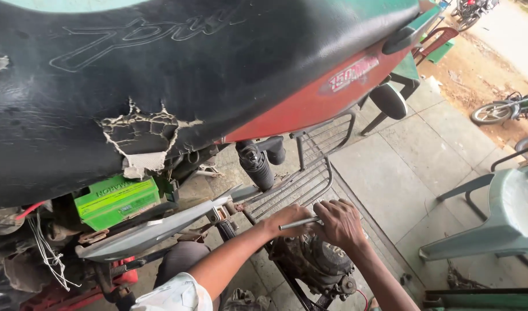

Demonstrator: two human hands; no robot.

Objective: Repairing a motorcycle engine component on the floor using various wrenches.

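Greasy dark metal is what both hands are on right now: an engine-like part (315,265) sitting low down beside the motorbike, just under the chrome side guard (310,173). The left hand (288,220) is closed around a slim silver rod tool (301,223), which lies roughly level and points across to the right hand (340,222). That one is curled over the top of the part too, knuckles up, touching the far end of the tool. Can't tell what's under the fingers, they hide the fastener or whatever the tool sits on.

My read: this is the loosening or tightening bit on top of that part, with the tool seated and both hands bracing it. Next move probably needs a steady turn while keeping the rod square so it doesn't slip off.

Around it: torn black seat (149,69), red side panel (310,101), a green battery (117,198) tucked under the seat, black shock absorber (257,164), pale plastic chair (505,219) off to the side on the paved floor (390,173).
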